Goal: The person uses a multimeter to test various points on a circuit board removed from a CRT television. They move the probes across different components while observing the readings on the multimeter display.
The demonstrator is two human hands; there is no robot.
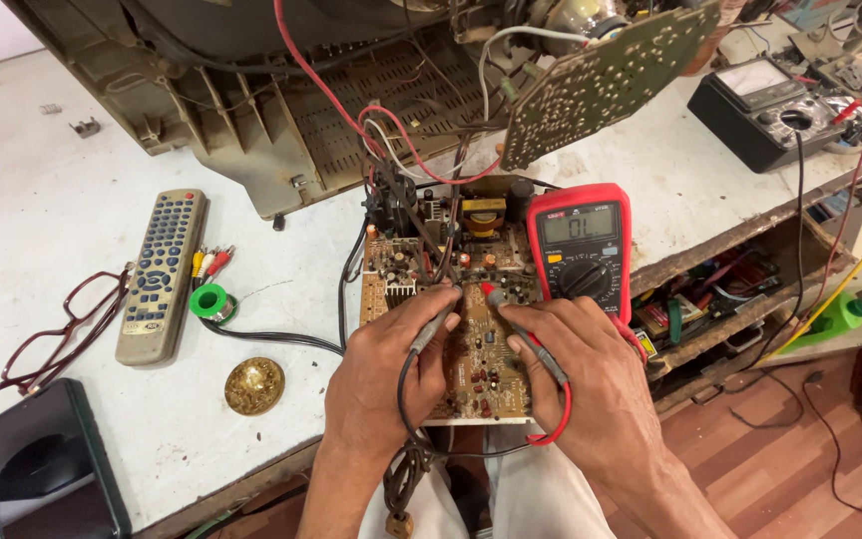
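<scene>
A brown circuit board (471,374) crowded with small parts lies at the bench's front edge. My left hand (381,374) grips a black test probe (435,321) whose tip touches the board's upper middle. My right hand (581,374) grips a red-tipped test probe (516,321) with its point pressed on the board just right of the black one. A red and black digital multimeter (583,250) lies beside the board on the right, with its display lit. The probe leads loop down under my wrists.
An opened television chassis (251,110) with red wires and a green circuit board (601,80) stands behind. A remote control (160,274), glasses (62,329), a phone (47,464), a solder spool (212,301) and a brass disc (254,385) lie left. An analogue meter (765,110) sits far right.
</scene>
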